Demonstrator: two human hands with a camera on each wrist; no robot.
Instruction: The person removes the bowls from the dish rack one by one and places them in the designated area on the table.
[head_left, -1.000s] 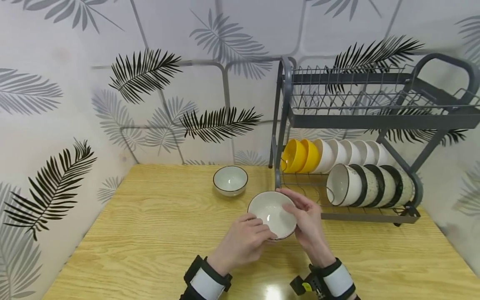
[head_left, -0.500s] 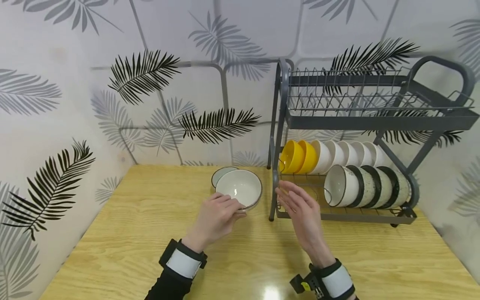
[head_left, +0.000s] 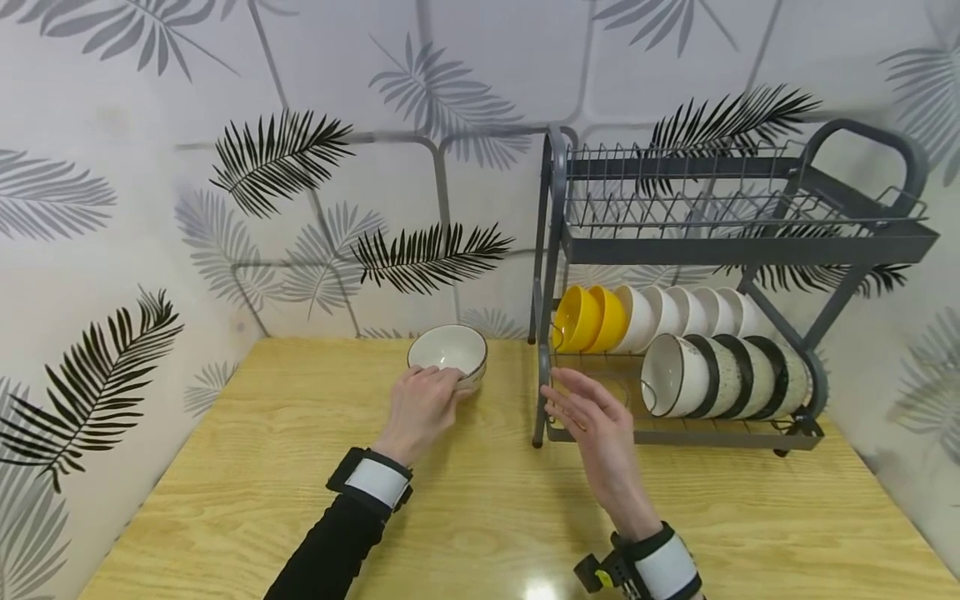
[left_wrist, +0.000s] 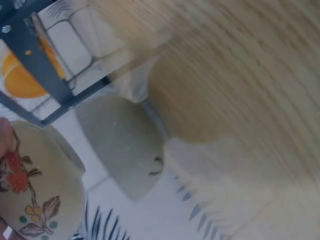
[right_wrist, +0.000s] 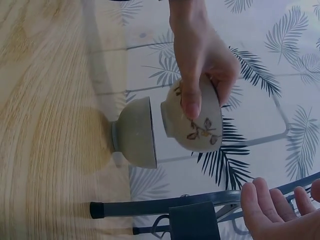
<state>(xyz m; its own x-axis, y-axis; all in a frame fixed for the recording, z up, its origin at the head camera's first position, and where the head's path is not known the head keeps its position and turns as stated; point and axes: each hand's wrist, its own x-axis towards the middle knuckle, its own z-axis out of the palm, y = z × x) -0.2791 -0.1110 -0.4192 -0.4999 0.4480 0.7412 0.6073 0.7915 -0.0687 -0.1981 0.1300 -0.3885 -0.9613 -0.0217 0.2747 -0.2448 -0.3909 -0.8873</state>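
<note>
My left hand grips a white bowl with a dark rim, thumb on its outer wall and fingers over the edge. Red and yellow fruit with leaves decorate its side in the left wrist view. Directly beneath it, a second bowl stands upright on the table; the right wrist view shows a gap between the two. From the head view, that lower bowl is hidden. My right hand is held in the air near the dish rack's left post, fingers extended, holding nothing.
A grey two-tier dish rack stands at the right of the wooden table. Its lower tier carries yellow bowls, white bowls and several patterned bowls in rows. A leaf-patterned wall rises behind.
The bowl was between both hands; the right hand let go and stayed by the rack. My left hand carried the bowl leftward and back, over the other bowl.
</note>
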